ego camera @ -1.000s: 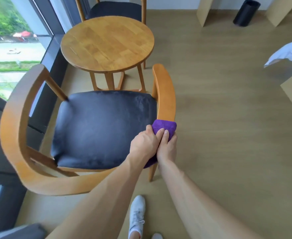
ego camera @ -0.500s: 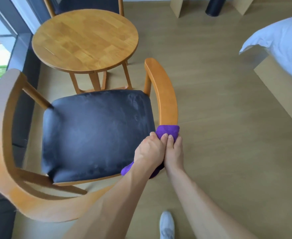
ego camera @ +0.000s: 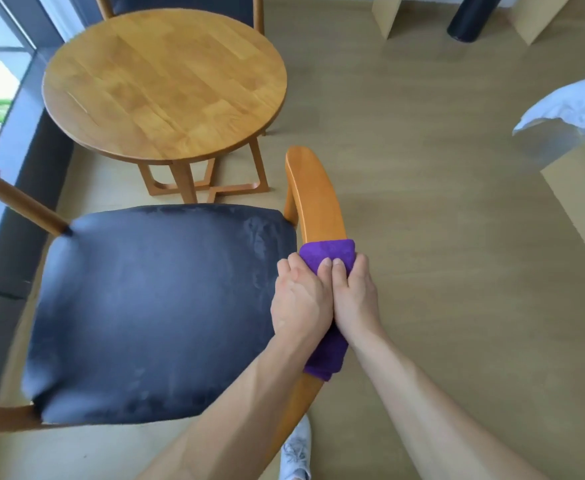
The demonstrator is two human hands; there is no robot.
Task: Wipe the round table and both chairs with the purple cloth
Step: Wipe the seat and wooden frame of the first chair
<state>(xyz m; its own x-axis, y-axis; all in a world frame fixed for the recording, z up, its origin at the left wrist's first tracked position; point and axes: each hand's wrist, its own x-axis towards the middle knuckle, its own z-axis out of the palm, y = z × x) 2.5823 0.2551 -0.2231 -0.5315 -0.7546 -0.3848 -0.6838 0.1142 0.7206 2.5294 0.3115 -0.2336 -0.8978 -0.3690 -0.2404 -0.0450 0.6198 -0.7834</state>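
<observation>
The purple cloth (ego camera: 329, 252) is wrapped over the right wooden armrest (ego camera: 313, 192) of the near chair, whose black seat (ego camera: 152, 306) fills the lower left. My left hand (ego camera: 299, 299) and my right hand (ego camera: 355, 292) press side by side on the cloth, gripping it around the armrest. The round wooden table (ego camera: 166, 84) stands beyond the chair. Behind the table, only the dark seat and wooden posts of the second chair (ego camera: 180, 5) show at the top edge.
A glass window wall (ego camera: 0, 71) runs along the left. A bed corner with white bedding (ego camera: 575, 112) juts in at the right. A black bin (ego camera: 473, 17) stands at the back wall. My white shoe (ego camera: 296, 452) is under the armrest.
Both hands have stayed clamped on the cloth on the armrest. The cloth now spreads further back along the armrest under the wrists. The view has shifted closer and slightly left.
</observation>
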